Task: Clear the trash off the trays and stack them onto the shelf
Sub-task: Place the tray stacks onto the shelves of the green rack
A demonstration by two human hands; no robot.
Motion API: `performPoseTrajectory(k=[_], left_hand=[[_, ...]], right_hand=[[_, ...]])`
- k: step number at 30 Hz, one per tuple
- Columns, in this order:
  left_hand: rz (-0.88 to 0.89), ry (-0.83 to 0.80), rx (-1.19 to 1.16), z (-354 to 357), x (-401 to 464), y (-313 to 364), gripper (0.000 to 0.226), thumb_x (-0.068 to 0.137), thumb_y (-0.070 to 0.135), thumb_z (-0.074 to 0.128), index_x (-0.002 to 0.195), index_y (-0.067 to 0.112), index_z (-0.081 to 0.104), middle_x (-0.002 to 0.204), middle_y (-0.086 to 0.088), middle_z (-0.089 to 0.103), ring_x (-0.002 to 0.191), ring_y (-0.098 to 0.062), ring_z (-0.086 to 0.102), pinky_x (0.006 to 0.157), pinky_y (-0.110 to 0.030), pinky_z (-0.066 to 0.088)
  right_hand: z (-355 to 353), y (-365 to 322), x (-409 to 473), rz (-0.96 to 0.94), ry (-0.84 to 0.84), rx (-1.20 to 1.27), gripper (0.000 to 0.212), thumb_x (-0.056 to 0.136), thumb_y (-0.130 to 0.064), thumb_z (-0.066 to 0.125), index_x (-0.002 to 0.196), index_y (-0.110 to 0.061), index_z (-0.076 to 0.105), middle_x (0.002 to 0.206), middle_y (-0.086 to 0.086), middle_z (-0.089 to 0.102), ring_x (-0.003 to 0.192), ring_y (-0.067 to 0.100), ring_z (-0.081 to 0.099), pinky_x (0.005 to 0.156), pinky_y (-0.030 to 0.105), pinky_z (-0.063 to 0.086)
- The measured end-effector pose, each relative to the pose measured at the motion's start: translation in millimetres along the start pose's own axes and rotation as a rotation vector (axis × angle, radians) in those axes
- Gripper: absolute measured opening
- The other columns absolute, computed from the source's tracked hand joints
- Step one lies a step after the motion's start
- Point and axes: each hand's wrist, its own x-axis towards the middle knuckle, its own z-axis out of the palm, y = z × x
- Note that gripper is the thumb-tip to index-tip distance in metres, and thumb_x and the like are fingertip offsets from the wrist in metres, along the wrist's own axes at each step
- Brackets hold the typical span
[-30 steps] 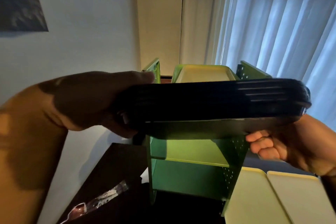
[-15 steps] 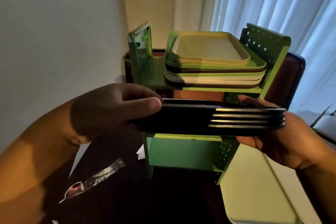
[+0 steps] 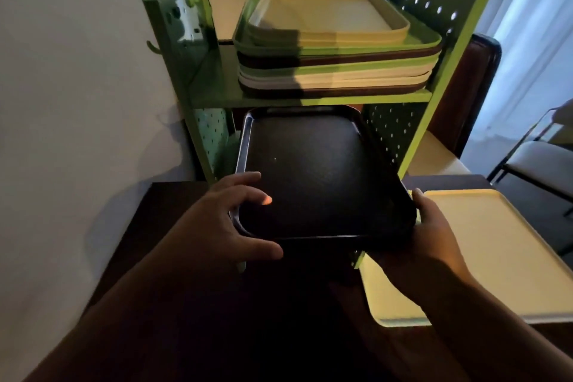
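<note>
Head: both hands (image 3: 226, 220) hold black tray (image 3: 313, 170).

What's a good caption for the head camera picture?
Two hands slide dark trays into the green shelf.

You have no legible text, label, brand, number or sign anywhere in this view — nothing on the black tray (image 3: 313, 177), the stacked trays (image 3: 335, 49), the green shelf (image 3: 412, 130) or the pale tray (image 3: 483, 251) on the table.
</note>
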Motion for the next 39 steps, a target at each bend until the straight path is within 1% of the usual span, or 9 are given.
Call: performPoseTrajectory(k=[4, 7, 9, 14, 20, 23, 26, 34, 39], left_hand=[[0.014, 0.086, 0.094, 14.0, 10.1, -9.5, 0.054, 0.056, 0.049, 0.089, 0.102, 0.034, 0.066, 0.146, 0.026, 0.041, 0.128, 0.005, 0.042, 0.093, -0.011, 0.033], [0.013, 0.177, 0.157, 19.0, 17.2, -9.1, 0.04, 0.064, 0.04, 0.089, 0.093, 0.031, 0.064, 0.145, 0.021, 0.046, 0.121, 0.0, 0.046, 0.086, -0.016, 0.035], [0.009, 0.208, 0.209, 24.4, 22.5, -6.5, 0.037, 0.068, 0.04, 0.087, 0.092, 0.032, 0.06, 0.145, 0.015, 0.048, 0.116, -0.002, 0.048, 0.085, -0.021, 0.038], [0.097, 0.365, 0.369, 47.0, 24.1, 11.0, 0.031, 0.072, 0.025, 0.084, 0.094, 0.022, 0.063, 0.13, -0.002, 0.054, 0.124, -0.025, 0.048, 0.1, -0.038, 0.041], [0.407, 0.367, 0.085, 100.6, 24.1, 73.2, 0.014, 0.083, 0.009, 0.069, 0.096, 0.009, 0.068, 0.096, -0.002, 0.064, 0.09, -0.019, 0.059, 0.079, -0.03, 0.047], [0.462, 0.244, 0.021, 145.2, 34.2, 96.6, 0.012, 0.085, 0.007, 0.068, 0.097, 0.008, 0.068, 0.091, -0.002, 0.062, 0.081, -0.012, 0.054, 0.075, -0.018, 0.042], [0.313, 0.004, -0.083, 193.8, 55.0, 109.5, 0.018, 0.087, 0.01, 0.066, 0.105, 0.011, 0.066, 0.098, -0.002, 0.064, 0.085, -0.01, 0.056, 0.074, -0.017, 0.044], [-0.036, -0.243, -0.243, 328.8, 114.9, 147.4, 0.031, 0.093, 0.016, 0.061, 0.124, 0.014, 0.062, 0.108, -0.001, 0.07, 0.095, -0.014, 0.066, 0.086, -0.034, 0.057], [-0.335, -0.365, -0.209, 424.1, 156.4, 160.3, 0.036, 0.089, 0.016, 0.058, 0.124, 0.012, 0.065, 0.113, -0.006, 0.072, 0.1, -0.024, 0.067, 0.091, -0.039, 0.055]], right_hand=[[-2.5, 3.8, 12.4, 0.13, 0.084, -0.339, 0.037, 0.098, -0.039, 0.059, 0.118, -0.009, 0.066, 0.1, 0.013, 0.078, 0.085, 0.034, 0.075, 0.077, 0.049, 0.059], [1.3, -4.2, 22.3, 0.178, 0.106, -0.566, 0.05, 0.093, -0.052, 0.062, 0.111, -0.006, 0.068, 0.088, 0.015, 0.078, 0.077, 0.036, 0.074, 0.082, 0.053, 0.059], [2.0, -13.7, 29.4, 0.179, 0.122, -0.65, 0.054, 0.089, -0.059, 0.064, 0.103, -0.007, 0.07, 0.084, 0.014, 0.077, 0.076, 0.033, 0.073, 0.073, 0.044, 0.06], [1.9, -23.0, 41.5, 0.178, 0.085, -0.682, 0.057, 0.086, -0.063, 0.066, 0.087, -0.006, 0.069, 0.062, 0.008, 0.068, 0.057, 0.025, 0.065, 0.063, 0.039, 0.053], [-31.6, -12.9, 44.5, 0.184, 0.006, -0.63, 0.085, 0.091, -0.075, 0.042, 0.122, -0.001, 0.066, 0.098, 0.018, 0.073, 0.084, 0.034, 0.071, 0.078, 0.046, 0.055], [-62.1, -14.1, 40.4, 0.13, 0.076, -0.636, 0.067, 0.102, -0.058, 0.038, 0.115, 0.001, 0.068, 0.104, 0.023, 0.076, 0.098, 0.046, 0.07, 0.095, 0.058, 0.053], [-100.0, -27.5, 41.4, 0.084, 0.203, -0.681, 0.05, 0.107, -0.043, 0.04, 0.097, -0.008, 0.073, 0.088, 0.012, 0.08, 0.095, 0.038, 0.074, 0.093, 0.054, 0.055], [-253.1, -81.0, 76.5, 0.128, 0.444, -0.756, 0.034, 0.103, -0.038, 0.051, 0.112, -0.009, 0.067, 0.109, 0.011, 0.071, 0.106, 0.032, 0.066, 0.095, 0.051, 0.053], [-359.7, -124.2, 101.9, 0.163, 0.542, -1.049, 0.044, 0.1, -0.043, 0.053, 0.134, -0.016, 0.06, 0.125, 0.005, 0.062, 0.111, 0.022, 0.057, 0.094, 0.041, 0.049]])
